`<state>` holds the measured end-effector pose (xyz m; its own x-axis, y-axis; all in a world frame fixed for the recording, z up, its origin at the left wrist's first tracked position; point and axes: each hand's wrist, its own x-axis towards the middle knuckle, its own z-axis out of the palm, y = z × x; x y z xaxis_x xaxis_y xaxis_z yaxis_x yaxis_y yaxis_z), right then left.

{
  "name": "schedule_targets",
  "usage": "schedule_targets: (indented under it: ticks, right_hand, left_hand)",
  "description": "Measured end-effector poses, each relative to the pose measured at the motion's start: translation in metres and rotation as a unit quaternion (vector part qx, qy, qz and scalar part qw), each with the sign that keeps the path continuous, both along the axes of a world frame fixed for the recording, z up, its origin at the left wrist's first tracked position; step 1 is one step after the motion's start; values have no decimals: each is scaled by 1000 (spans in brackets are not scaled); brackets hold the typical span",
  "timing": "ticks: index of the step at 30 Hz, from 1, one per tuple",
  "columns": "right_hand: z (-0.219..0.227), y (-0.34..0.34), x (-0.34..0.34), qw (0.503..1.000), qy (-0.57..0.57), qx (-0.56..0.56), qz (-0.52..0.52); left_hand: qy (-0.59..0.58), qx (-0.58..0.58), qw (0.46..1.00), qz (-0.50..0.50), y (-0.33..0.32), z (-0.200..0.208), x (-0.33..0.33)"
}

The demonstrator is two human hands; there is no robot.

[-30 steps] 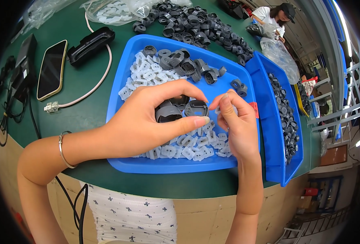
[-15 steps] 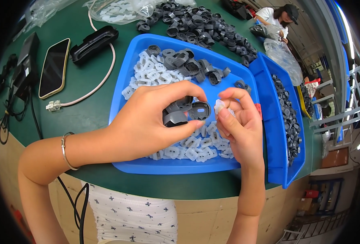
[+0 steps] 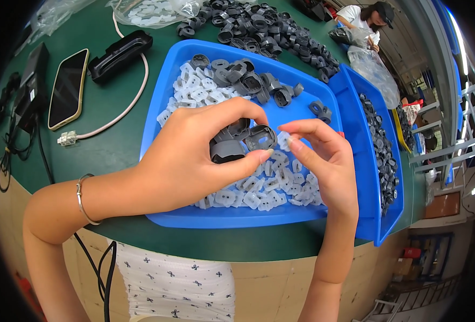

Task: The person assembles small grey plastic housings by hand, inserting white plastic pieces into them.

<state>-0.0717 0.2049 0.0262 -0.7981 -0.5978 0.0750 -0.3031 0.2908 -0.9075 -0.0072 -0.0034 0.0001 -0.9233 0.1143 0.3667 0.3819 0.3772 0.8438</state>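
Observation:
Several dark grey plastic caps point(image 3: 261, 138) sit in my left hand point(image 3: 194, 147); the foremost is pinched between thumb and forefinger, its hollow side toward my right hand point(image 3: 328, 161). Between the right thumb and forefinger is a small translucent white plastic piece point(image 3: 284, 140), just right of that cap and close to it. Both hands are over a blue tray point(image 3: 194, 219). In the tray lie many white pieces point(image 3: 269, 196), at the left and along the near side, and a cluster of grey caps point(image 3: 248, 80) at the far side.
A narrower blue bin point(image 3: 363, 214) of small dark parts stands to the right. Loose grey caps point(image 3: 269, 27) heap behind the tray. At left lie a phone point(image 3: 68, 88), a black holder point(image 3: 120, 56) and a white cable point(image 3: 132, 104). Another person point(image 3: 363, 24) sits far right.
My right hand now has the white piece in a clearer fingertip pinch, nearer the foremost cap. That cap has tilted slightly in my left hand. The view has shifted a little.

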Motion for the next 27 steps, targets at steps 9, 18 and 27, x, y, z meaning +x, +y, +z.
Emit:
schedule_targets:
  ticks: [9,18,27]
  right_hand:
    - [3,-13,26,984,-38,-169,-48]
    - [-3,-17,33,991,104,-63,-47]
    - [-7,-20,39,983,27,-174,-50]
  left_hand:
    - [59,-17,998,-14,0,-3,1]
    - [130,-51,990,-34,-1,-5,3]
    - [169,-21,985,-32,1,-3,4]
